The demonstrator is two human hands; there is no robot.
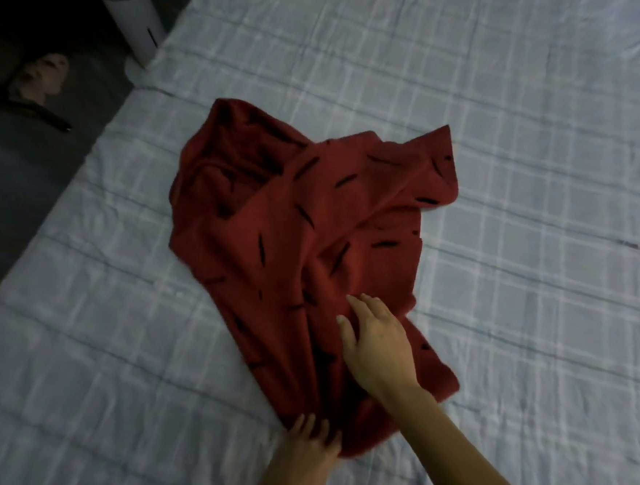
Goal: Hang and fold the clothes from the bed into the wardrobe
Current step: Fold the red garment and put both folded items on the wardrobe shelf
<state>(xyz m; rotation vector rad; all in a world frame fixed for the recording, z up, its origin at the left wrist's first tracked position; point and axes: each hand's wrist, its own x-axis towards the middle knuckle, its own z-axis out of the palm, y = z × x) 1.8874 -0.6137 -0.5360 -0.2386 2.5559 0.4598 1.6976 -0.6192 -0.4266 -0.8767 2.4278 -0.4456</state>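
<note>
Our left hand (308, 442) pins the near edge of the rumpled red garment (304, 222) on the bed (545, 144); our right hand (375, 344) rests flat, holding nothing. It looks soft and limp, so we judge its edges the best hold.

Dim room, light weak and cool. Dark floor (20, 168) left of the bed (525, 150), which wears a pale blue checked sheet. White post (132, 5) at the bed's far left corner. Blurred dark shapes beyond.

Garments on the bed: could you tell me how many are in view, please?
1: a red garment lies crumpled mid-bed, both hands on its near end. More may lie outside the view.
</note>
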